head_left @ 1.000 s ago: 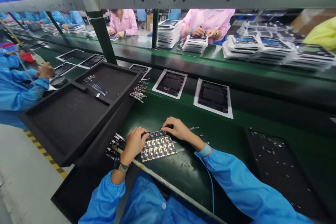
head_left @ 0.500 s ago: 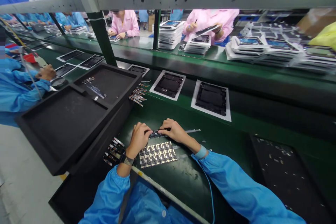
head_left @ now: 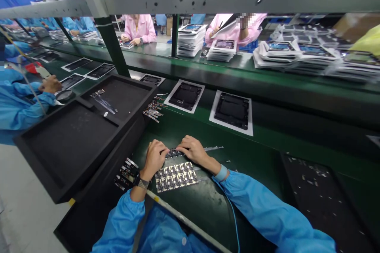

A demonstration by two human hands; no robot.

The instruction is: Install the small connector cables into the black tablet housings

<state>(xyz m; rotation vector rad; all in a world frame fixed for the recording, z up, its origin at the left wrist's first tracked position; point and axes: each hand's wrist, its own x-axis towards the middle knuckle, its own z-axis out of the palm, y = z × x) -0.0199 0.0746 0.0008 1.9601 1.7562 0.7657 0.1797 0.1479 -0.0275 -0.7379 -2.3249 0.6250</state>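
My left hand (head_left: 154, 158) and my right hand (head_left: 193, 150) meet over the green bench, fingers curled, each pinching an end of a narrow strip of small circuit boards (head_left: 174, 153). Just below the strip lies a larger panel of small circuit boards (head_left: 176, 176), flat on the bench and apart from the strip. A row of small loose parts (head_left: 125, 173) lies left of my left wrist, which wears a watch. My right wrist carries a blue strap with a cord.
A black two-compartment foam tray (head_left: 74, 142) stands to the left, with thin cables in its far half. Loose flex parts (head_left: 152, 110) lie beside it. Two dark tablet frames (head_left: 232, 110) ride the belt. A black mat (head_left: 323, 189) lies right. Other workers sit opposite and left.
The top row of the panel has come away as a separate strip held between both hands. My hands have drawn closer together, and the rest of the panel stays on the bench.
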